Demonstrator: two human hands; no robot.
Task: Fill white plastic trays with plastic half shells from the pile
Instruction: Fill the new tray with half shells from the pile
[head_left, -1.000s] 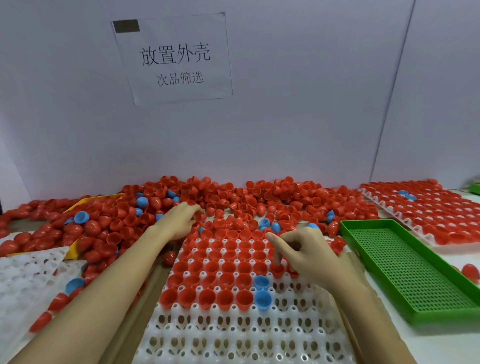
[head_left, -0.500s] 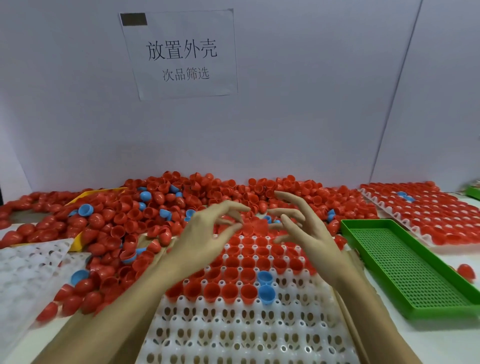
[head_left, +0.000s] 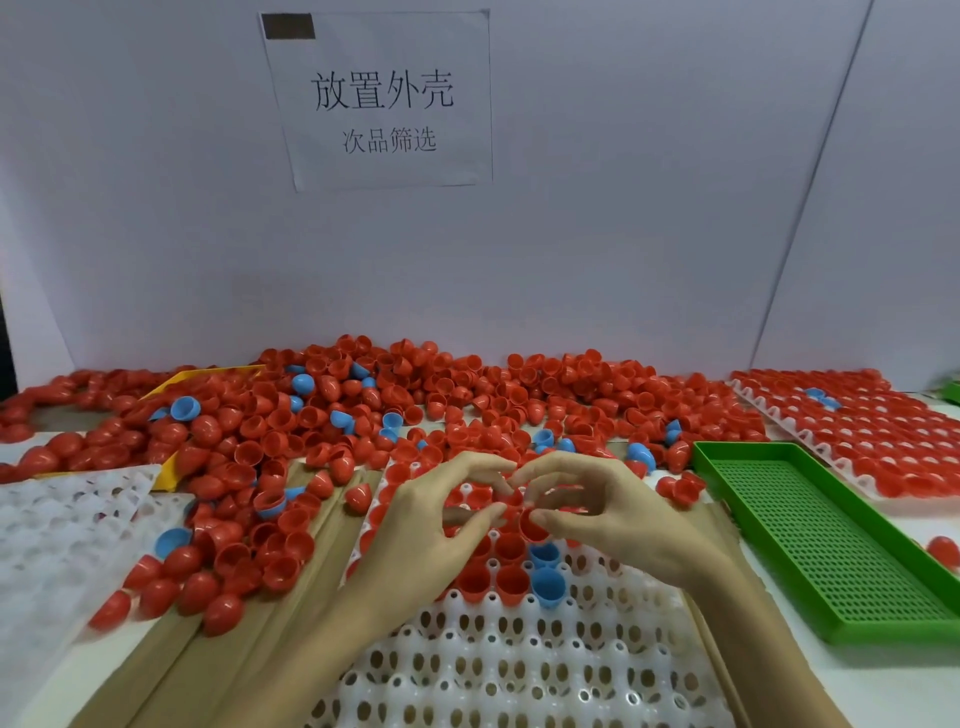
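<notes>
A white plastic tray (head_left: 519, 670) with egg-shaped pockets lies in front of me; its far rows hold red half shells and two blue ones (head_left: 545, 577). The pile of red and blue half shells (head_left: 322, 415) spreads behind and left of it. Both hands hover over the filled rows. My right hand (head_left: 602, 514) pinches a red half shell (head_left: 531, 525) between thumb and fingers. My left hand (head_left: 431, 525) is beside it with thumb and forefinger curved apart, fingertips nearly meeting the right hand's; I see nothing held in it.
A green perforated tray (head_left: 831, 540) lies to the right, with a full white tray of red shells (head_left: 883, 441) behind it. Another white tray (head_left: 57, 525) sits at the left, a yellow bin edge (head_left: 208, 375) in the pile. Cardboard strips (head_left: 218, 644) flank the tray.
My left hand came from the pile at the left to meet the right over the tray. Both hands then dropped lower, and the right hand's spread fingers closed on a red shell.
</notes>
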